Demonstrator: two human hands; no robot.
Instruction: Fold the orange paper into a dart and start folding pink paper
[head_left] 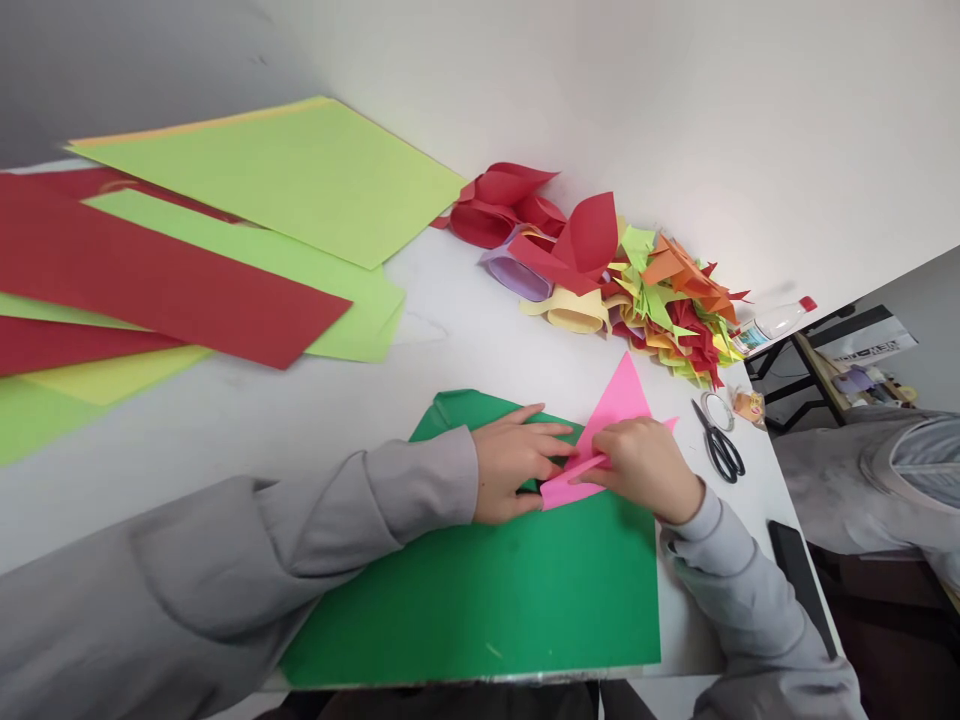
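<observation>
A pink folded paper piece (616, 408) with a pointed tip lies on a dark green sheet (495, 590) near the table's front edge. My left hand (514, 462) rests with its fingers stretched flat on the pink paper's left side, pressing it down. My right hand (646, 468) is curled over the pink paper's lower right part, its fingers pinching a fold. Both arms wear grey sleeves.
Large light green (300, 170), red (150, 270) and yellow sheets spread over the table's left. A heap of folded coloured paper shapes (615, 280) lies at the back right. Scissors (720, 445), a tape roll (717, 408), a plastic bottle (772, 322) and a black phone (799, 580) sit along the right edge.
</observation>
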